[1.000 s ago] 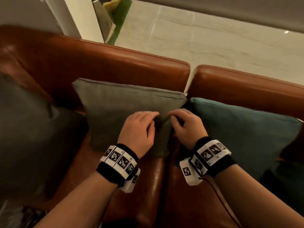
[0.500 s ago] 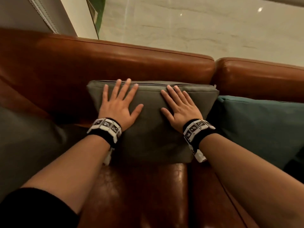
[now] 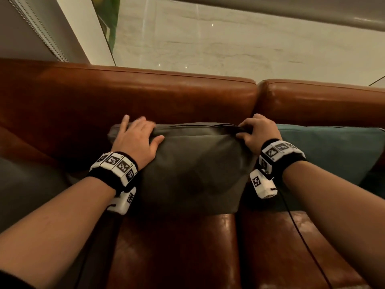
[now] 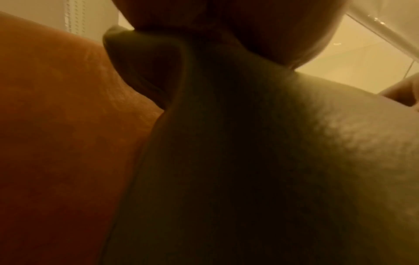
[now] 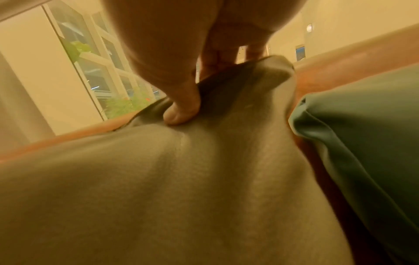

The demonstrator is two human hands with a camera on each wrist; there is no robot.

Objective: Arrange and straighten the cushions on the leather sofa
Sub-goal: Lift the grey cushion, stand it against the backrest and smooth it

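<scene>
A grey-olive cushion [image 3: 193,163] stands against the back of the brown leather sofa [image 3: 166,94]. My left hand [image 3: 141,132] lies over its top left corner, fingers over the edge and thumb on the front, and grips it. The left wrist view shows the cushion fabric [image 4: 226,143] drawn into a ridge under the left hand [image 4: 226,21]. My right hand [image 3: 256,132] pinches the top right corner. In the right wrist view, the right hand [image 5: 192,86] has its thumb pressed on the cushion [image 5: 158,179] front and its fingers behind the edge.
A teal cushion [image 3: 329,155] leans against the sofa back just right of the grey-olive one, almost touching it. A dark grey cushion [image 3: 27,195] lies at the left. Bare leather seat [image 3: 177,257] lies in front. Behind the sofa are pale floor and a glass wall.
Both hands left the cushion's front face, where they lay flat, and moved outward to its top corners. They now hold those corners.
</scene>
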